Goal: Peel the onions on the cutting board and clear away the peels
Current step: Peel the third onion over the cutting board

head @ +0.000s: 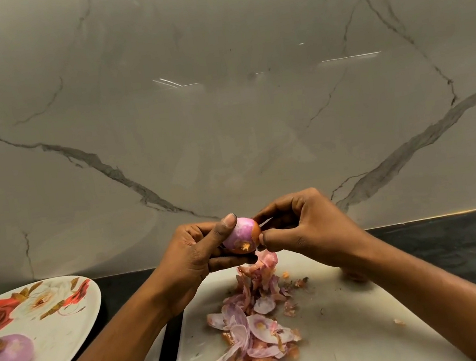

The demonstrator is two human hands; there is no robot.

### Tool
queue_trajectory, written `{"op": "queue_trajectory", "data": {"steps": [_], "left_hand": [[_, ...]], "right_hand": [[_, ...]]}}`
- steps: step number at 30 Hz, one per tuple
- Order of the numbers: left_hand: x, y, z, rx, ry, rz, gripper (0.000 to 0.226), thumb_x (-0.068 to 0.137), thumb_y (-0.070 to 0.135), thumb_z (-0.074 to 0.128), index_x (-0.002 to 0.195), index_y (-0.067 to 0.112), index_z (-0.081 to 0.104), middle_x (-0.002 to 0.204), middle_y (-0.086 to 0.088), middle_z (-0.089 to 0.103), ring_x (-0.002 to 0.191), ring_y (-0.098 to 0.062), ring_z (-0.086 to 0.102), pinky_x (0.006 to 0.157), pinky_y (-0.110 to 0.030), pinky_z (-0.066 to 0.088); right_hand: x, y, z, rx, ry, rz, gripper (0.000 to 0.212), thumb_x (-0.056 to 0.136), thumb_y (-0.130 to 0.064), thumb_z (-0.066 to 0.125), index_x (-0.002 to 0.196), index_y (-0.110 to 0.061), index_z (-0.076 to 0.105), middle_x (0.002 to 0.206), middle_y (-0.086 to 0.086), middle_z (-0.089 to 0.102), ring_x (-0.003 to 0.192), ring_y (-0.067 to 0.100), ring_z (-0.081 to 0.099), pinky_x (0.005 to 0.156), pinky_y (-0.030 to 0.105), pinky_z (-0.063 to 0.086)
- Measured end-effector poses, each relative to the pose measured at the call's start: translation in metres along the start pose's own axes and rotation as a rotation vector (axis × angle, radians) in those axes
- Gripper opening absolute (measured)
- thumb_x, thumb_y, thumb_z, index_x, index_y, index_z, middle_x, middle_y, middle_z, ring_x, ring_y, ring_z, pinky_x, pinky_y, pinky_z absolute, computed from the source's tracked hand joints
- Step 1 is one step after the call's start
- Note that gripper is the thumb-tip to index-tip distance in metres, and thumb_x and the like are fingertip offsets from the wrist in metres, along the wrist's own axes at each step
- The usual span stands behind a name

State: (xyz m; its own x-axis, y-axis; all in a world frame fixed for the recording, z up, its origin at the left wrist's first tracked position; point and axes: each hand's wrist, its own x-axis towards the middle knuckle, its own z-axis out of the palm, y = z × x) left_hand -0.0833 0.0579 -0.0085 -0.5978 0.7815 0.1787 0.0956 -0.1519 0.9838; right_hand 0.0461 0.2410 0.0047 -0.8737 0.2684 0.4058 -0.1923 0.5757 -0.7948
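My left hand (201, 253) grips a small purple onion (240, 236) above the far end of the white cutting board (356, 331), thumb on top of it. My right hand (299, 222) pinches a strip of skin at the onion's right side, where some orange-brown skin still clings. A loose peel (267, 262) hangs just below the onion. A heap of pink and brown peels (256, 326) lies along the middle of the board. Two peeled onions (6, 359) sit on the floral plate (69, 332) at the left.
The board rests on a dark counter (451, 246) against a grey marble wall (221, 106). A dark handle slot (170, 343) shows at the board's left edge. Small peel scraps (399, 322) lie on the board's right part.
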Motion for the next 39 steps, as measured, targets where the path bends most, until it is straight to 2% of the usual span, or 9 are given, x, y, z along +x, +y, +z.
{"op": "queue_trajectory", "data": {"steps": [4, 10, 15, 19, 27, 34, 39], "left_hand": [[-0.0003, 0.0014, 0.0012, -0.014, -0.002, -0.002, 0.046, 0.09, 0.036, 0.064, 0.112, -0.003, 0.076, 0.108, -0.026, 0.077, 0.095, -0.046, 0.077, 0.082, -0.035, 0.066], [0.0012, 0.0, -0.0006, -0.007, 0.042, -0.001, 0.046, 0.091, 0.037, 0.064, 0.112, -0.001, 0.076, 0.107, -0.025, 0.078, 0.094, -0.047, 0.077, 0.083, -0.036, 0.066], [0.0017, -0.0012, -0.0017, 0.072, 0.008, 0.021, 0.046, 0.091, 0.038, 0.066, 0.114, 0.0, 0.077, 0.107, -0.023, 0.078, 0.096, -0.045, 0.077, 0.088, -0.041, 0.065], [-0.0002, -0.0015, -0.0002, 0.111, -0.03, 0.039, 0.047, 0.088, 0.038, 0.069, 0.115, 0.001, 0.078, 0.108, -0.021, 0.079, 0.098, -0.042, 0.077, 0.085, -0.037, 0.065], [-0.0017, -0.0003, -0.0029, 0.154, -0.035, 0.057, 0.037, 0.087, 0.033, 0.069, 0.109, 0.005, 0.081, 0.104, -0.019, 0.08, 0.095, -0.039, 0.078, 0.083, -0.036, 0.066], [-0.0016, -0.0007, -0.0033, 0.132, -0.04, 0.051, 0.035, 0.085, 0.033, 0.07, 0.106, 0.007, 0.082, 0.104, -0.02, 0.08, 0.093, -0.04, 0.078, 0.08, -0.034, 0.066], [0.0002, -0.0013, -0.0029, 0.107, -0.032, 0.04, 0.042, 0.085, 0.033, 0.07, 0.111, 0.002, 0.079, 0.106, -0.019, 0.079, 0.094, -0.04, 0.078, 0.08, -0.034, 0.066]], "right_hand": [[0.0002, 0.0007, -0.0033, 0.044, 0.014, 0.021, 0.022, 0.087, -0.001, 0.08, 0.106, -0.01, 0.083, 0.091, 0.004, 0.082, 0.083, 0.02, 0.08, 0.08, 0.037, 0.067], [0.0009, 0.0003, -0.0032, 0.096, -0.013, 0.067, 0.024, 0.093, 0.001, 0.075, 0.116, -0.007, 0.079, 0.094, 0.01, 0.082, 0.085, 0.023, 0.081, 0.082, 0.042, 0.067], [0.0006, -0.0039, -0.0061, 0.184, -0.128, 0.142, 0.043, 0.089, -0.006, 0.082, 0.13, -0.011, 0.071, 0.102, 0.008, 0.083, 0.092, 0.026, 0.081, 0.085, 0.043, 0.067], [-0.0016, -0.0025, -0.0027, 0.133, -0.188, 0.13, 0.036, 0.089, -0.003, 0.081, 0.122, -0.015, 0.076, 0.1, 0.006, 0.083, 0.093, 0.024, 0.081, 0.087, 0.041, 0.066], [-0.0018, -0.0044, -0.0049, 0.115, -0.225, 0.132, 0.037, 0.09, -0.006, 0.081, 0.125, -0.014, 0.076, 0.102, 0.004, 0.083, 0.096, 0.022, 0.081, 0.089, 0.039, 0.066], [-0.0006, -0.0014, -0.0056, 0.083, -0.216, 0.116, 0.039, 0.091, -0.002, 0.077, 0.129, -0.011, 0.075, 0.104, 0.004, 0.083, 0.096, 0.022, 0.08, 0.091, 0.042, 0.065], [-0.0001, -0.0015, -0.005, 0.096, -0.171, 0.105, 0.031, 0.095, -0.006, 0.073, 0.125, -0.013, 0.077, 0.1, 0.005, 0.083, 0.093, 0.021, 0.081, 0.087, 0.04, 0.066]]}}
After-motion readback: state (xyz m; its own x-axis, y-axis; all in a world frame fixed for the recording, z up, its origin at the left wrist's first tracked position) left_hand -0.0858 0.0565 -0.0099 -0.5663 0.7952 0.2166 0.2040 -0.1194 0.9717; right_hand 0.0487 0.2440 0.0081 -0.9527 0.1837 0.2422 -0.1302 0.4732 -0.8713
